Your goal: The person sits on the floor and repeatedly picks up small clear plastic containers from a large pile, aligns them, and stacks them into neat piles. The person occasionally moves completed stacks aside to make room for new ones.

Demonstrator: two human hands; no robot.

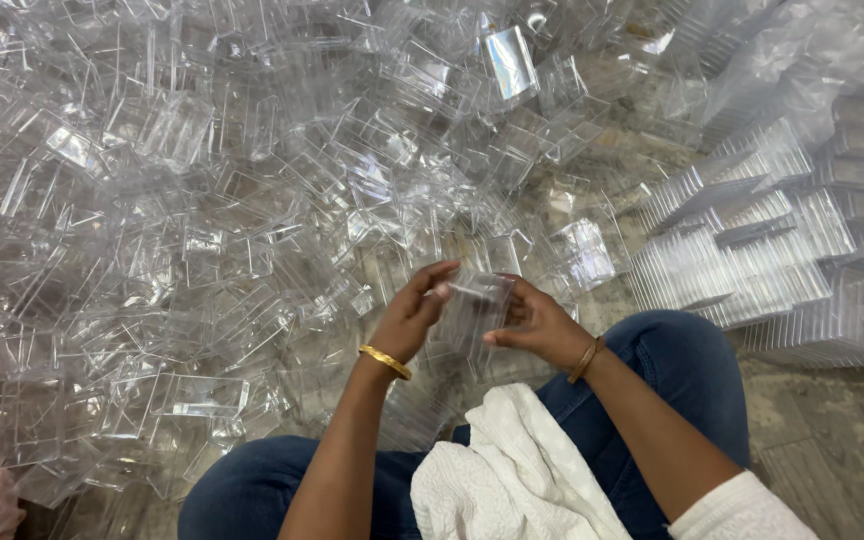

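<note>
Pinching one clear plastic box [472,310] between both hands, left [414,312] and right [537,325].

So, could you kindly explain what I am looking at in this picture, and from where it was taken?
The camera sits on a person's head and looks down at their own lap and hands. They sit on the floor in blue jeans, a white cloth across the lap. The left hand and right hand, each with a gold bangle, together hold one small clear plastic box. A big heap of loose clear boxes lies ahead, and neat stacked rows lie to the right.
</note>
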